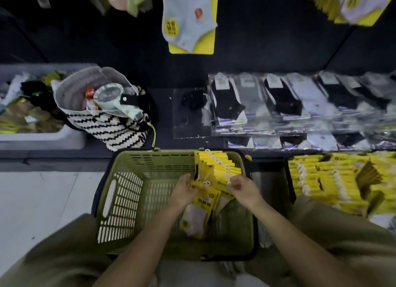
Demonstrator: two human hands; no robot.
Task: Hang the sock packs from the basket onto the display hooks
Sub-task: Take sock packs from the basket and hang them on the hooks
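Note:
A green plastic basket stands on the floor between my knees. Against its far right wall leans a row of yellow-carded sock packs. My left hand grips the yellow top of one pack with white socks, which hangs down into the basket. My right hand pinches the tops of the leaning packs beside it. Above, a yellow pack with a white sock hangs on the dark display wall; its hook is out of view.
A second dark basket full of yellow sock packs sits at right. Bagged black and white socks lie on the low shelf behind. A striped bag and a white bin stand at left. More packs hang top right.

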